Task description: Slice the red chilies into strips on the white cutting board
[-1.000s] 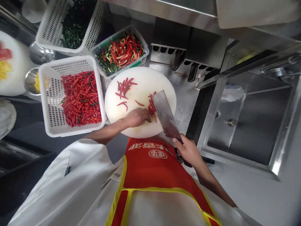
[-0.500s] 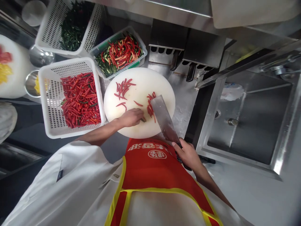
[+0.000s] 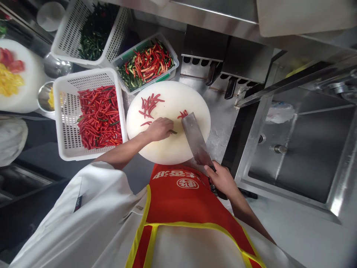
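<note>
My right hand (image 3: 221, 178) grips the handle of a wide steel cleaver (image 3: 196, 140), whose blade lies slanted across the right side of a round white cutting board (image 3: 170, 149). A few cut red chilies (image 3: 183, 114) show just past the blade's tip. My left hand (image 3: 159, 128) rests curled on the board's middle, fingers pinched on a chili stem (image 3: 173, 131) beside the blade. A small pile of whole red chilies (image 3: 149, 104) lies at the board's far left. I wear a white jacket and a red apron.
A white basket of red chilies (image 3: 95, 115) stands left of the board. Behind it are a basket of green chilies (image 3: 93, 31) and a tub of mixed cut chilies (image 3: 146, 65). A steel sink (image 3: 301, 149) is at the right. Knife slots (image 3: 223, 80) sit behind the board.
My left hand has slid up and right along the board toward the blade. The cleaver now covers most of the cut chilies beside it. The view shifted slightly right.
</note>
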The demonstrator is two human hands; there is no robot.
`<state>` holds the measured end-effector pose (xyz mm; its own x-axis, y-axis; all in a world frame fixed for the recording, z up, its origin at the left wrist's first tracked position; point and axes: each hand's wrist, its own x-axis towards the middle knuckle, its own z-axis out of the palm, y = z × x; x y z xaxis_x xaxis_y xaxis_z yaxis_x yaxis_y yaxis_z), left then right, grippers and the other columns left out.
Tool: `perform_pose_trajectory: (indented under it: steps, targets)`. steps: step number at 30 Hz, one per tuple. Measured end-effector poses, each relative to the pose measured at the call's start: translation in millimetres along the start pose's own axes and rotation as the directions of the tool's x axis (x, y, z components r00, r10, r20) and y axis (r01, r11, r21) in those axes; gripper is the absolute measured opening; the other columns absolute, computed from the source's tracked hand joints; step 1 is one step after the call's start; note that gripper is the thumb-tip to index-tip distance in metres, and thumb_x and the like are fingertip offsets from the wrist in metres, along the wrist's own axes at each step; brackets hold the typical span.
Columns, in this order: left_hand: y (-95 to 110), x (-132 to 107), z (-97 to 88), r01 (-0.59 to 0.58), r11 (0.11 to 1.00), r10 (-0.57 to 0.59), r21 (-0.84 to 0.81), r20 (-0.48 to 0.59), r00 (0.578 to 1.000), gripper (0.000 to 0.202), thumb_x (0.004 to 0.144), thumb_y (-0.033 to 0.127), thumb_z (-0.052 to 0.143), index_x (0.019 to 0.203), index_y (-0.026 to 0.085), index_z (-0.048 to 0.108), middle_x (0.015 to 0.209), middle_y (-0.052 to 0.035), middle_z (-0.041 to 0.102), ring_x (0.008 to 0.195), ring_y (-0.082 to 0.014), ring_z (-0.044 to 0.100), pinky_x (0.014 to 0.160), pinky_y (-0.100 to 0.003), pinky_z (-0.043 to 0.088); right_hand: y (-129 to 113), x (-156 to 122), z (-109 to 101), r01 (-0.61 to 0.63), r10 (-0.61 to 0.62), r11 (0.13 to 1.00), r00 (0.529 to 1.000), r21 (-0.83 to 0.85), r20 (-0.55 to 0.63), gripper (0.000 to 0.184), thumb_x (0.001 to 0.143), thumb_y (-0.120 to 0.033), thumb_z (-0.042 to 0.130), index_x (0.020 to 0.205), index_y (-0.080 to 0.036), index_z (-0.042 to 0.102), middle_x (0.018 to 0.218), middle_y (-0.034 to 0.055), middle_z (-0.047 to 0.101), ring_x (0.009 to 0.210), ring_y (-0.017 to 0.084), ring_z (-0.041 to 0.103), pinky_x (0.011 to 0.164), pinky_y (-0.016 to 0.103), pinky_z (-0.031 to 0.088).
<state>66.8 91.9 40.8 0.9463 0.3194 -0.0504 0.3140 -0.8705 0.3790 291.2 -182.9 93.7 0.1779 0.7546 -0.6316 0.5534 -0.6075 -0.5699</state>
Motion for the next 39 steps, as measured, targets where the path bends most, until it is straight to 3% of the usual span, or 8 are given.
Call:
perform_pose_trajectory:
  steps: [5, 8, 11, 15, 18, 23, 33, 39]
  targets:
    - [-19, -13, 4.9, 0.078, 0.989, -0.079, 0.124, 0.002, 0.997, 0.014, 0.083, 0.019, 0.053, 0.092, 0.016, 0.064, 0.090, -0.0101, 0.063, 0.086, -0.0259, 0.058, 0.078, -0.041, 0.045, -1, -2, 0, 0.043, -0.042, 0.998, 0.999, -0.037, 0.030, 0.034, 0.093, -0.053, 0.039, 0.080, -0.023, 0.050, 0.065, 0.0019, 0.062, 0.061, 0.020, 0.059, 0.060, 0.029, 0.039]
    - [-27, -28, -5.6, 0.200, 0.967, -0.187, 0.160, -0.096, 0.978, 0.015, 0.085, 0.021, 0.053, 0.092, 0.015, 0.065, 0.092, -0.0126, 0.063, 0.088, -0.0282, 0.056, 0.077, -0.043, 0.045, -3, 0, 4, 0.053, -0.048, 0.997, 0.996, -0.062, 0.071, 0.035, 0.093, -0.052, 0.039, 0.079, -0.023, 0.052, 0.071, 0.0035, 0.065, 0.063, 0.020, 0.059, 0.059, 0.029, 0.039]
    - [-14, -32, -9.0, 0.247, 0.957, -0.214, 0.150, -0.205, 0.955, 0.021, 0.091, 0.025, 0.049, 0.099, 0.016, 0.066, 0.103, -0.0142, 0.062, 0.093, -0.0289, 0.055, 0.079, -0.046, 0.044, -6, 4, 9, 0.044, -0.038, 0.997, 0.995, -0.065, 0.090, 0.035, 0.093, -0.052, 0.038, 0.080, -0.022, 0.052, 0.072, 0.0037, 0.065, 0.062, 0.019, 0.058, 0.059, 0.029, 0.038]
    - [24, -21, 12.3, 0.051, 0.995, -0.038, 0.087, -0.147, 0.988, 0.029, 0.099, 0.027, 0.039, 0.103, 0.019, 0.067, 0.103, -0.0103, 0.065, 0.088, -0.0235, 0.056, 0.074, -0.039, 0.046, -12, 8, 10, 0.039, -0.035, 0.995, 0.998, -0.090, 0.043, 0.034, 0.093, -0.051, 0.038, 0.080, -0.023, 0.050, 0.069, 0.0033, 0.063, 0.061, 0.020, 0.057, 0.059, 0.029, 0.037]
    - [40, -14, 33.4, -0.087, 0.996, 0.090, 0.027, -0.106, 0.990, 0.035, 0.101, 0.024, 0.033, 0.103, 0.019, 0.067, 0.107, -0.0089, 0.067, 0.088, -0.0208, 0.058, 0.075, -0.035, 0.048, -15, 5, 5, 0.050, -0.045, 0.984, 0.999, -0.172, 0.030, 0.030, 0.095, -0.047, 0.038, 0.081, -0.023, 0.049, 0.067, 0.0034, 0.062, 0.064, 0.022, 0.060, 0.059, 0.029, 0.035]
    - [33, -12, 48.9, -0.115, 0.990, 0.103, -0.085, -0.140, 0.985, 0.034, 0.102, 0.028, 0.034, 0.105, 0.018, 0.067, 0.109, -0.0100, 0.068, 0.091, -0.0203, 0.061, 0.080, -0.036, 0.051, -26, -3, -7, 0.105, -0.093, 0.944, 0.994, -0.313, 0.053, 0.025, 0.098, -0.040, 0.038, 0.086, -0.022, 0.050, 0.070, 0.0049, 0.065, 0.070, 0.024, 0.064, 0.061, 0.030, 0.032]
    - [21, -12, 62.3, -0.160, 0.971, 0.123, -0.177, -0.203, 0.971, 0.029, 0.100, 0.025, 0.040, 0.106, 0.019, 0.067, 0.112, -0.0103, 0.068, 0.099, -0.0200, 0.064, 0.087, -0.037, 0.053, -34, -21, -22, 0.080, -0.024, 0.947, 0.983, -0.310, 0.182, 0.027, 0.100, -0.039, 0.035, 0.089, -0.021, 0.052, 0.074, 0.0051, 0.067, 0.073, 0.023, 0.065, 0.061, 0.029, 0.033]
    - [20, -7, 65.4, -0.228, 0.959, 0.178, -0.167, -0.273, 0.945, 0.026, 0.099, 0.024, 0.043, 0.101, 0.017, 0.067, 0.106, -0.0103, 0.069, 0.096, -0.0191, 0.064, 0.084, -0.034, 0.054, -40, 25, 3, 0.087, -0.055, 0.956, 0.991, -0.280, 0.121, 0.021, 0.099, -0.032, 0.039, 0.099, -0.017, 0.055, 0.093, 0.0113, 0.070, 0.089, 0.025, 0.066, 0.072, 0.029, 0.039]
